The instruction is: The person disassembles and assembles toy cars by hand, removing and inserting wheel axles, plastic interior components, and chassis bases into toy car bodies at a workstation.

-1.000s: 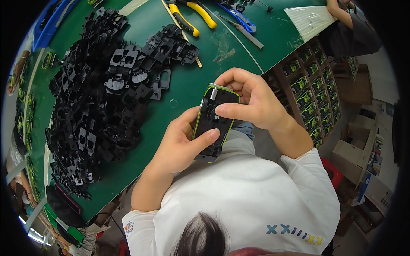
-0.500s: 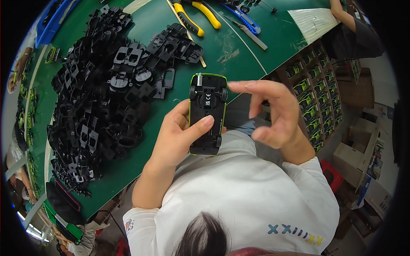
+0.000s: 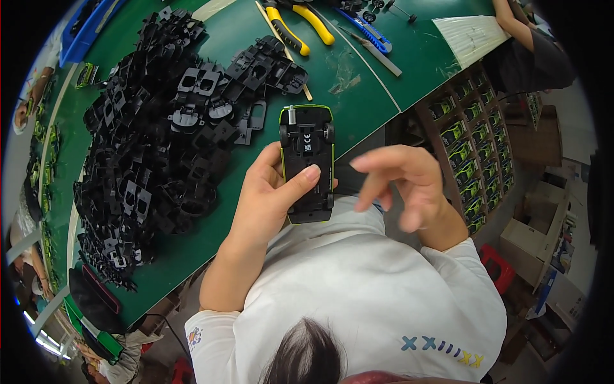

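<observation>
A toy car (image 3: 309, 198) with a black underside and bright green edges is upside down in my left hand (image 3: 268, 192). My thumb presses on the middle of its base, while the fingers wrap beneath it. At the car's far left corner a small silver metal cylinder (image 3: 292, 115) sticks up. Wheels show along its sides. To the right of the car, and apart from it, my right hand (image 3: 409, 185) hangs with its fingers spread and nothing in them; the fingertips are slightly blurred.
A large heap of black plastic car bases (image 3: 153, 141) covers the left of the green table (image 3: 364, 121). Yellow-handled pliers (image 3: 288, 31), a blue utility knife (image 3: 374, 35) and a wooden stick (image 3: 281, 41) lie at the back. Right, a divided tray (image 3: 455, 115) holds green cars. Another person's arm (image 3: 515, 25) reaches in.
My right hand has drawn back from the car's far right corner, toward me. The toy car has shifted slightly nearer to me and left, still in my left hand.
</observation>
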`<action>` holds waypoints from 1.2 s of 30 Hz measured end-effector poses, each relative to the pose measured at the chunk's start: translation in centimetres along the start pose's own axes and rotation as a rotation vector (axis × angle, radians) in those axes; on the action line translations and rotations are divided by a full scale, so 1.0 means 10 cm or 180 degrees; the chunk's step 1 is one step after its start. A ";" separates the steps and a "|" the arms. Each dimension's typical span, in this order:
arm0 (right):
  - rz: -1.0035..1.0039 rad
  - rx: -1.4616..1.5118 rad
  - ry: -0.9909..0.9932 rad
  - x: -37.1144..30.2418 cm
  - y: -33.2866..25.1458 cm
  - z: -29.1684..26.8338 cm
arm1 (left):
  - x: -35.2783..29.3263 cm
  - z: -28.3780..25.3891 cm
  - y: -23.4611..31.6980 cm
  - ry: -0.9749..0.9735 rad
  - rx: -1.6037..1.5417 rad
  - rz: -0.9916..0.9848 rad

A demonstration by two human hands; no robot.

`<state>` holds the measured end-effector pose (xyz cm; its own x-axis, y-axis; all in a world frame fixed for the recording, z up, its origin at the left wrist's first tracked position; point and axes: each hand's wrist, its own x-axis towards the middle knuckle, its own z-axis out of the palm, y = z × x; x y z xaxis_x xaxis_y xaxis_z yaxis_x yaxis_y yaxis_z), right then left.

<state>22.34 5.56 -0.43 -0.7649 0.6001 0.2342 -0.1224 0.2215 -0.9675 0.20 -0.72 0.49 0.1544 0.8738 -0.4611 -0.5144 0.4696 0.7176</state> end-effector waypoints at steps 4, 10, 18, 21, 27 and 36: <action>-0.0264 0.0125 0.0667 0.09 0.02 0.06 | 0.03 0.01 -0.02 -0.0019 0.0035 0.0050; -0.0041 -0.0104 -0.0006 -0.02 0.08 -0.05 | 0.03 -0.01 -0.03 -0.0008 -0.0095 0.0105; -0.0166 0.0295 0.0817 0.13 0.11 0.17 | 0.04 -0.01 -0.07 0.0010 0.0194 0.0182; -0.0181 0.0155 0.0115 -0.06 0.15 -0.10 | 0.01 -0.01 -0.02 0.0075 0.0033 0.0174; -0.0138 0.0297 0.0574 -0.09 0.02 0.18 | 0.04 0.00 -0.02 0.0088 -0.0189 0.0195; 0.0007 0.0424 0.0195 -0.20 0.05 0.28 | 0.05 -0.02 -0.03 0.0154 0.0032 0.0223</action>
<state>22.07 2.35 -1.60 -0.7258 0.6471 0.2334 -0.2066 0.1186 -0.9712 0.27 -0.48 -0.09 0.0774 0.8976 -0.4341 -0.5138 0.4090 0.7541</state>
